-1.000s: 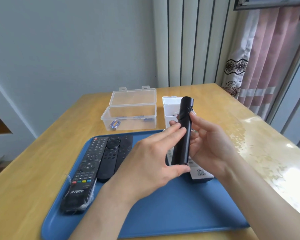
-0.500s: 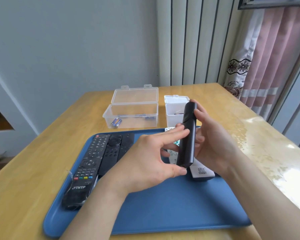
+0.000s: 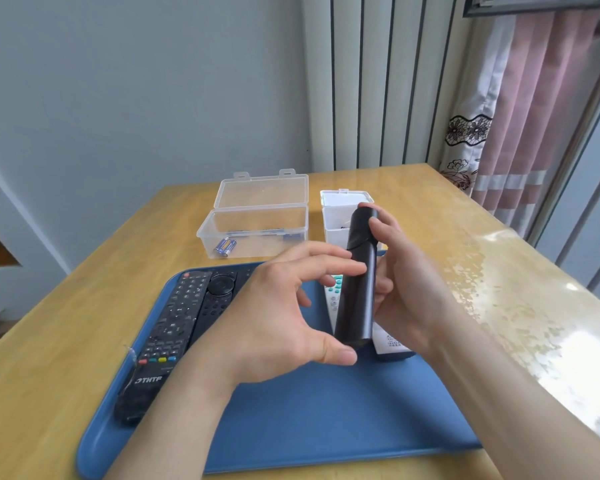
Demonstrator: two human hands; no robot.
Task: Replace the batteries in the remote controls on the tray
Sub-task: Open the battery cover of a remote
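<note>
Holding the black remote [image 3: 357, 299] nearly upright, the right grip [image 3: 409, 292] curls round it. The left grip [image 3: 281, 320] pinches its lower half, above the tray [image 3: 309, 427].

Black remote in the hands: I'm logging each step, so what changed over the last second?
The left hand lifted its flat fingers off the black remote; now only fingertips and thumb pinch it. The right hand slid a fingertip up over its top end. Unchanged: remote upright above the tray, other remotes, clear box.
</note>
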